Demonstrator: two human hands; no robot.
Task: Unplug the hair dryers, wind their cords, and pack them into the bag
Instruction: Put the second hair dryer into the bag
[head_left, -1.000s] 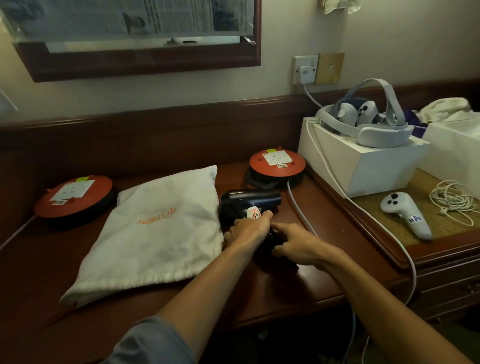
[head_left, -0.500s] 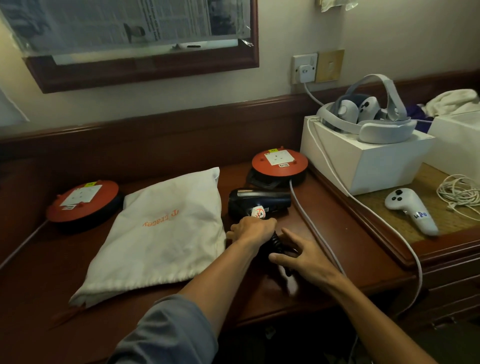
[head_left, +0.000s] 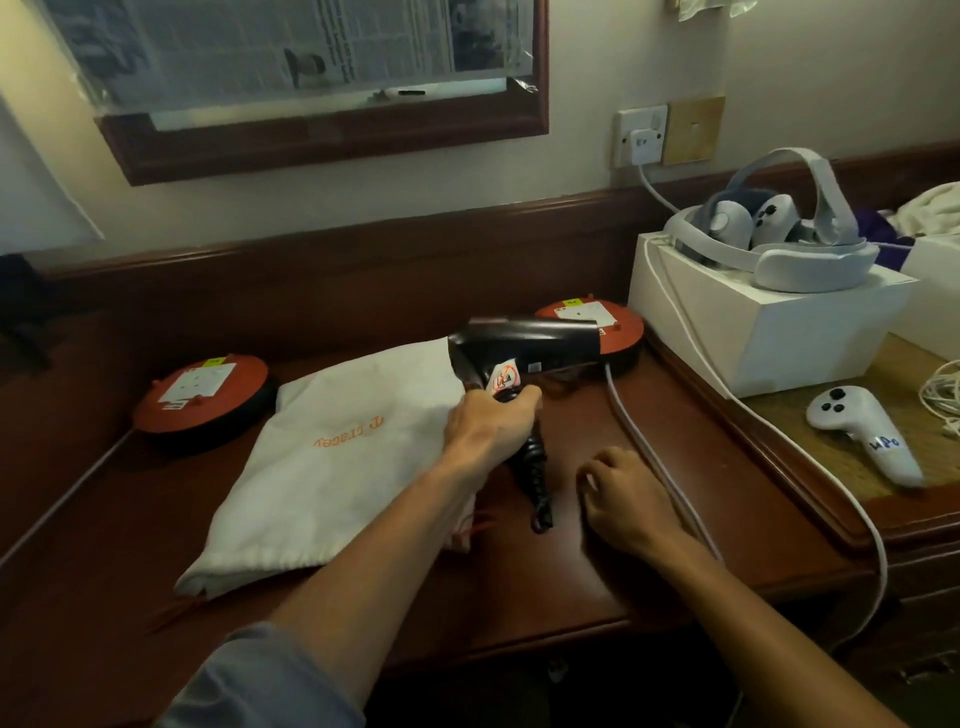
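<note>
The left hand (head_left: 491, 423) curls its fingers round the handle of the glossy black hair dryer (head_left: 524, 345) and holds it lifted above the dark reddish wooden tabletop (head_left: 597, 561), its barrel pointing to the right. A white warning sticker sits on the handle just above the knuckles. The coiled black cord (head_left: 537, 480) is bunched in tight loops and hangs from below the fist, its lower end close to the wood. The right hand (head_left: 626, 496) rests low over the tabletop just right of the cord, fingers loosely bent and holding nothing; whether the fingertips touch the surface cannot be told. The white cloth drawstring bag (head_left: 332, 457) with orange lettering lies flat to the left, partly under the left forearm. A round orange-topped cable reel (head_left: 597, 325) sits behind the dryer's barrel, and a grey cable (head_left: 654, 467) runs from it past the right hand.
</note>
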